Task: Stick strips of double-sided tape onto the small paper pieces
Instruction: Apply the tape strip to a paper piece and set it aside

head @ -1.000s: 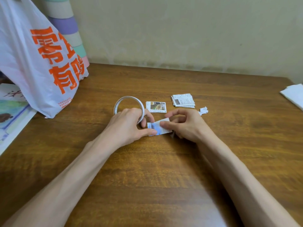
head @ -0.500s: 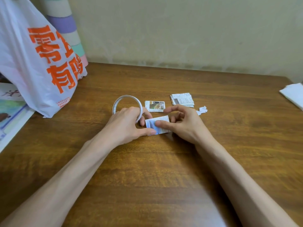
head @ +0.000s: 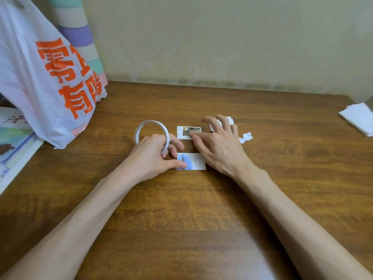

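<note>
The left grip [head: 149, 156] is curled round the roll [head: 151, 122], its thumb pinning the blue piece [head: 193, 161] in the middle of the bench [head: 181, 219]. The right grip [head: 220, 148] is released, fingers spread, one fingertip on the photo piece [head: 187, 131] just beyond, toward the far edge.

Whether tape lies on either piece I cannot tell.

Likely risks:
- Tape drawn off the roll may drag or skew the blue piece if the thumb slips.
- The strip may fold on itself or catch skin.

The right fingers overhang the stack [head: 230, 119] and could scatter it; scraps [head: 246, 136] lie beside. A bag [head: 50, 77] fills the far left corner, prints [head: 14, 142] the left edge, and white sheets [head: 359, 118] the right edge. None blocks the work.
</note>
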Demonstrator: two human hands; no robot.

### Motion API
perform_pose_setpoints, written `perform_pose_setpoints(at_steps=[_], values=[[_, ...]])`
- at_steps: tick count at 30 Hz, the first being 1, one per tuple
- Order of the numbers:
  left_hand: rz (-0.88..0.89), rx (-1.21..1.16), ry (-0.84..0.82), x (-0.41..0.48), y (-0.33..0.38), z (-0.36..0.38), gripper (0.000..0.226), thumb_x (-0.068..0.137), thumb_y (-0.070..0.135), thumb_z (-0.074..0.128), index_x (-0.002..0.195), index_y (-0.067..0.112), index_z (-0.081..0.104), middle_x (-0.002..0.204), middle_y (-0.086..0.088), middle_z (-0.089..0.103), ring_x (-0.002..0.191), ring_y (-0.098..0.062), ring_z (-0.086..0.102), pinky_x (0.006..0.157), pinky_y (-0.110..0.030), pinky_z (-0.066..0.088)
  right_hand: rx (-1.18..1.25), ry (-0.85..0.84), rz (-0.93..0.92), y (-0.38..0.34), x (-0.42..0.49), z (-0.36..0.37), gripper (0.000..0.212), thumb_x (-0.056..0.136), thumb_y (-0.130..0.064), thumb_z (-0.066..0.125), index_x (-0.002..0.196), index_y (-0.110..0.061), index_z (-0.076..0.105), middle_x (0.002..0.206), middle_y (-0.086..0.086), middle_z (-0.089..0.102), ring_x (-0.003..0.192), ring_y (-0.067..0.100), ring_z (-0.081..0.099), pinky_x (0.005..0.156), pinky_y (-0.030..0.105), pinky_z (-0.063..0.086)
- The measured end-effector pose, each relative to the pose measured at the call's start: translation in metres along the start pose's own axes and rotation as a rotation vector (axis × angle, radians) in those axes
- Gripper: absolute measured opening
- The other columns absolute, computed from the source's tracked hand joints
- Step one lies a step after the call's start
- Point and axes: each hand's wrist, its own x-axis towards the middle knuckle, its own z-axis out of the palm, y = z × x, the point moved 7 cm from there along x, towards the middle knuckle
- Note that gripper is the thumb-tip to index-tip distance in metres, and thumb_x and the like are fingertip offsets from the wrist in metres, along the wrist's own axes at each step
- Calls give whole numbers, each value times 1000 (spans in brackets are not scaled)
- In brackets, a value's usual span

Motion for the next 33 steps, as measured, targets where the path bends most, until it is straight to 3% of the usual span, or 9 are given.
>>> perform_pose_setpoints(at_steps=[6, 11, 14, 19, 25, 27, 29, 33], values=[[0, 21, -1, -1, 2, -1, 42, 70, 46, 94, 104, 37, 71, 67, 34, 59, 71, -13, 65, 73, -31, 53, 168, 148, 45, 6, 0, -7, 36, 100, -54, 50, 113, -38, 80, 137, -3, 59, 133, 22, 43, 101, 45, 36], [-11, 36, 62, -3, 3, -5, 43, 68, 49, 94, 102, 36, 70, 66, 17, 57, 63, -5, 57, 66, -23, 46, 258, 186, 23, 8, -6, -18, 30, 90, -57, 65, 109, -38, 80, 127, -7, 62, 127, 16, 47, 94, 38, 33], [-16, 53, 69, -5, 6, -6, 43, 68, 49, 93, 101, 36, 70, 69, 16, 57, 64, -5, 57, 66, -22, 44, 267, 214, 23, 12, -7, -21, 20, 88, -46, 77, 104, -35, 81, 125, -8, 65, 123, 17, 52, 89, 36, 31], [-36, 53, 56, -6, 8, -6, 44, 69, 50, 93, 103, 36, 70, 70, 16, 57, 66, -5, 57, 67, -24, 45, 228, 229, 17, 11, -2, -16, 16, 95, -39, 74, 102, -28, 83, 121, -5, 70, 118, 18, 55, 89, 38, 37], [-38, 33, 126, -7, 7, -11, 55, 68, 51, 92, 114, 33, 68, 74, 11, 59, 62, -7, 56, 70, -32, 54, 275, 355, -43, -1, -5, -35, 11, 92, -27, 76, 92, -17, 81, 88, -4, 76, 84, 20, 66, 78, 33, 46], [-12, -28, 232, -7, 8, -18, 51, 74, 48, 89, 119, 32, 69, 76, 8, 61, 54, -8, 51, 67, -31, 52, 374, 291, -48, -4, -8, -39, 12, 91, -29, 80, 93, -17, 81, 81, -9, 74, 75, 3, 63, 73, 21, 46], [28, -130, 301, -9, 9, -24, 42, 82, 42, 85, 121, 31, 73, 76, 7, 63, 50, -7, 48, 61, -24, 47, 523, 168, -11, -4, -10, -34, 13, 91, -32, 82, 94, -19, 80, 76, -17, 69, 68, -3, 58, 67, 10, 38], [32, -229, 293, -12, 12, -25, 18, 90, 36, 79, 105, 26, 82, 74, 6, 75, 59, -12, 65, 63, -20, 49, 724, 15, 60, -2, -13, -20, 9, 93, -31, 80, 92, -22, 81, 69, -20, 65, 64, 3, 56, 66, 15, 40]])
